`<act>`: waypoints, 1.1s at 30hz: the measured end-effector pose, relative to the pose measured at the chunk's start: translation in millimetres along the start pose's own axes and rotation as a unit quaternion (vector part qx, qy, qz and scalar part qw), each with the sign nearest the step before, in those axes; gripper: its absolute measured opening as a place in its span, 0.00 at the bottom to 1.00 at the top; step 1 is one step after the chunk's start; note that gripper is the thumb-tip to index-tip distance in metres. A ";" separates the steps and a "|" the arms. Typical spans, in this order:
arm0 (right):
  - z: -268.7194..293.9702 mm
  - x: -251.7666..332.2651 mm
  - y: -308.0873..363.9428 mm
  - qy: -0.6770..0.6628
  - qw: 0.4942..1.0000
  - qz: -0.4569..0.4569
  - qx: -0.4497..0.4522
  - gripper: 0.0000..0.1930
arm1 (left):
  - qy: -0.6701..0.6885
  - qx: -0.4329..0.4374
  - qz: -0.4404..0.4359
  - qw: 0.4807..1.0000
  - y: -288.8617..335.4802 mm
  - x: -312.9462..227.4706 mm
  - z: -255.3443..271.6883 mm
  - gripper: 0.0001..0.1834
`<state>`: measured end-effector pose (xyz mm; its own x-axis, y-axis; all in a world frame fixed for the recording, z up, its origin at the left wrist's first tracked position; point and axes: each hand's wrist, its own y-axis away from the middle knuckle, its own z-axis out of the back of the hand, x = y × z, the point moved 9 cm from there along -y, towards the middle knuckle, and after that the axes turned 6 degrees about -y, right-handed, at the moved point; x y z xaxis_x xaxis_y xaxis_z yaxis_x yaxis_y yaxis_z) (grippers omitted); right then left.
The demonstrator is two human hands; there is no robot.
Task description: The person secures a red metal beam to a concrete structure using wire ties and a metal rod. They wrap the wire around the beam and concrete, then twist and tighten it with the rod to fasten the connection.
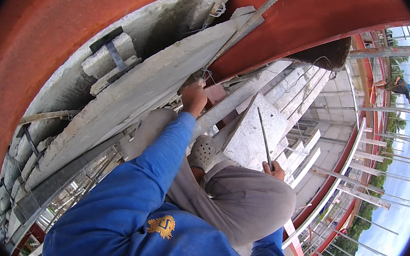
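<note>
My left hand point(194, 98) is closed at the edge of a grey concrete panel point(134, 87), by the lower end of a slanting steel bar point(247, 24). A loop of thin wire point(206, 72) shows just above its fingers. What the fingers hold is hidden. Beside my bent knee, my right hand point(276, 171) is wrapped round a thin dark metal rod point(264, 132). The rod points up and away over a pale, speckled board point(256, 134). My foot, in a grey clog with holes point(202, 153), rests between the two hands.
Large red steel beams point(318, 24) curve overhead and along the left. Long pale planks point(300, 91) lie beyond the board. Rough concrete chunks point(109, 59) and steel straps sit behind the panel. At far right, another person point(397, 85) is among scaffold poles point(386, 133). Gaps show below the panel.
</note>
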<state>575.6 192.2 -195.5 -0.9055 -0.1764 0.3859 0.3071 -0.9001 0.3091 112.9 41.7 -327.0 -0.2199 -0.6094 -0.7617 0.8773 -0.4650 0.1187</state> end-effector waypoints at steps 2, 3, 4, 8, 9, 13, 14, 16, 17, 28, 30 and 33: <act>13.3 12.9 5.9 -0.035 0.999 -0.025 0.016 0.19 | -0.080 -0.003 -0.067 0.995 -18.9 9.7 -4.6 0.12; 19.1 14.3 7.8 -0.054 0.998 -0.032 0.012 0.18 | -0.042 0.004 -0.084 0.996 -24.3 12.9 -5.1 0.12; 24.7 12.9 13.2 -0.074 0.996 -0.045 0.007 0.18 | -0.062 0.026 -0.089 0.994 -26.4 10.8 -7.1 0.11; 54.6 38.3 31.3 -0.076 0.997 -0.012 -0.024 0.18 | -0.107 0.097 -0.102 0.984 -27.1 3.8 -9.6 0.12; 57.8 34.9 31.9 -0.091 0.995 -0.018 -0.026 0.18 | -0.114 0.099 -0.116 0.982 -25.3 -1.1 -8.8 0.13; 76.3 27.0 36.9 -0.132 0.990 -0.017 -0.034 0.18 | -0.144 0.084 -0.096 0.981 -31.7 -2.6 -11.6 0.13; 80.6 34.1 33.9 -0.138 0.990 -0.002 -0.033 0.18 | -0.144 0.070 -0.106 0.981 -38.0 5.4 -14.0 0.14; 91.1 44.9 33.9 -0.112 0.993 0.011 -0.033 0.18 | -0.146 0.050 -0.132 0.979 -45.2 11.3 -16.4 0.14; 95.8 47.2 35.5 -0.100 0.994 0.014 -0.034 0.18 | -0.151 0.050 -0.123 0.980 -45.8 12.1 -18.5 0.15; 144.5 95.2 67.6 -0.081 0.994 0.059 -0.035 0.16 | -0.185 0.074 -0.051 0.979 -48.6 -5.6 -26.9 0.17; 149.9 94.8 71.7 -0.071 0.995 0.057 -0.042 0.16 | -0.181 0.060 -0.057 0.980 -46.9 -10.6 -22.0 0.17; 158.1 94.0 74.6 -0.059 0.994 0.070 -0.060 0.17 | -0.167 0.040 -0.047 0.984 -47.4 -9.5 -18.9 0.16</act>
<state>559.7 171.5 1.3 -0.8140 -0.2613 0.5189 0.3833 -0.9127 0.1417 81.4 81.7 -337.4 -0.4373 -0.7324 -0.5219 0.8132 -0.5698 0.1184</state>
